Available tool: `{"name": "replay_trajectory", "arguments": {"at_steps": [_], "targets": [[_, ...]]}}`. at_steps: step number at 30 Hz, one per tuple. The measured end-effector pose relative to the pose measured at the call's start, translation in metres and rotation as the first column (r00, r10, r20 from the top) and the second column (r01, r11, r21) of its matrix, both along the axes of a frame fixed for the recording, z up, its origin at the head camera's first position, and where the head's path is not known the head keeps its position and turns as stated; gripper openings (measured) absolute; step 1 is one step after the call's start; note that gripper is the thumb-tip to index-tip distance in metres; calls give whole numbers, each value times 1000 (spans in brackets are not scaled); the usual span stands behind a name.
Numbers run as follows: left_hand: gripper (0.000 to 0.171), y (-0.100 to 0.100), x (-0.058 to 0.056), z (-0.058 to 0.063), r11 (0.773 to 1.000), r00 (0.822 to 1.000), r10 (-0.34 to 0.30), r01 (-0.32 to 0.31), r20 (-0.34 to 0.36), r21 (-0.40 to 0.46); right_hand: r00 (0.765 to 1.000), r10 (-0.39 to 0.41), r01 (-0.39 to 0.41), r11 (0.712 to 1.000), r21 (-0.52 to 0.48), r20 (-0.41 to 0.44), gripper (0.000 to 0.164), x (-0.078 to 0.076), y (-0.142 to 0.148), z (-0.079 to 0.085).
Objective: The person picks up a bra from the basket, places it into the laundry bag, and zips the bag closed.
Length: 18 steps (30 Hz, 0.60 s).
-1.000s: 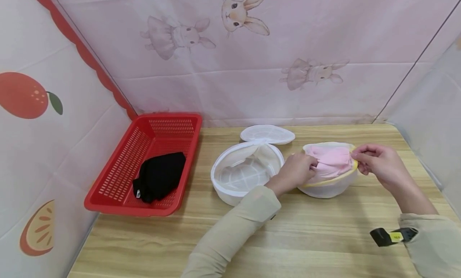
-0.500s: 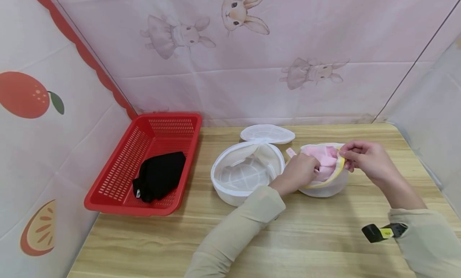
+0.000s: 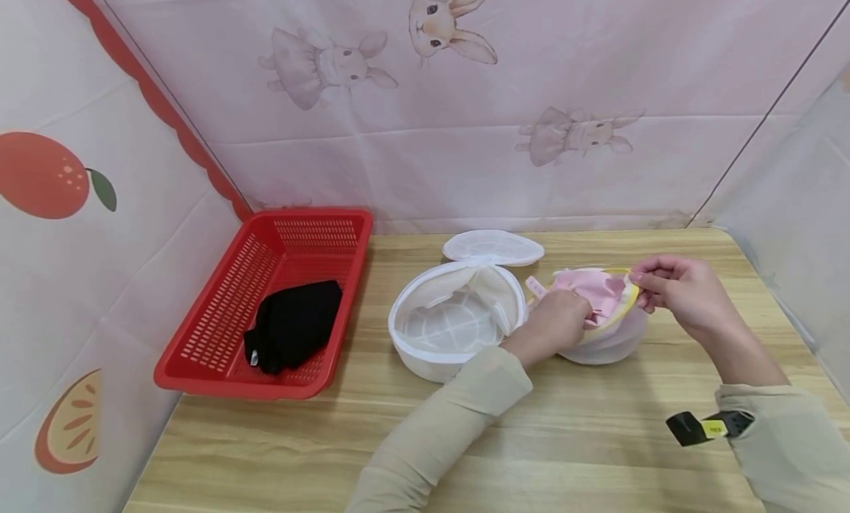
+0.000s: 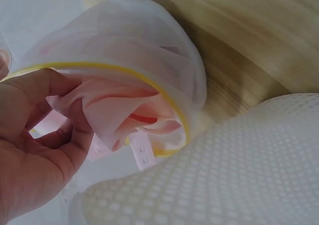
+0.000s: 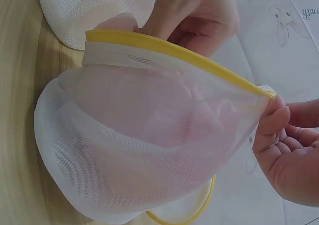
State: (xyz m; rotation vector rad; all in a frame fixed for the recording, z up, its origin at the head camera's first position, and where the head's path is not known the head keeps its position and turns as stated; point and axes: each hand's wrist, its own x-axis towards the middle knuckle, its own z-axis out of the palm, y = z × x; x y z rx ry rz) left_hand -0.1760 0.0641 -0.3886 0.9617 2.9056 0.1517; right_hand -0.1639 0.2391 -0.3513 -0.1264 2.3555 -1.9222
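A white mesh laundry bag (image 3: 611, 347) with a yellow zip edge stands on the right of the table, its mouth unzipped. Inside lies a pink bra (image 4: 117, 108), crumpled; its back strap with hook eyelets sticks out past the bag's edge toward the left. My left hand (image 3: 556, 319) reaches over the bag's mouth and pinches a fold of the pink fabric between thumb and fingers. Opposite it, my right hand (image 3: 687, 291) pinches the yellow zip edge at the right end and holds it up. Pink shows faintly through the mesh (image 5: 124, 130).
Just left of the bag stands a white round mesh wash bag (image 3: 410, 354), its lid (image 3: 493, 247) flipped back. Farther left, a red plastic basket (image 3: 262, 386) holds a folded black garment (image 3: 302, 325). Cloth-covered walls (image 3: 432, 181) close in the table's back and sides.
The right hand has moved left and slightly up with the zip edge, drawing the bag's right side inward. The left hand still pinches the bra; its strap has come into view on the left.
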Motion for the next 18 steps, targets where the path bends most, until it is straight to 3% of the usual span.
{"name": "replay_trajectory", "arguments": {"at_steps": [6, 9, 13, 18], "targets": [[10, -9, -6, 5, 991, 984, 14, -37, 175, 129, 1000, -20, 19, 997, 77, 9, 8, -1, 8, -4], [11, -15, -10, 9, 978, 975, 31, -74, 219, 193, 999, -32, 30, 994, 107, 13, 10, -1, 12, -7], [16, -24, -14, 13, 956, 969, 138, -184, 204, 230, 999, -38, 37, 999, 32, 35, 8, 0, 19, -10], [4, -29, -16, 13, 901, 917, 293, -360, 271, 243, 996, -37, 47, 990, -135, 81, 7, 1, 25, -12]]}}
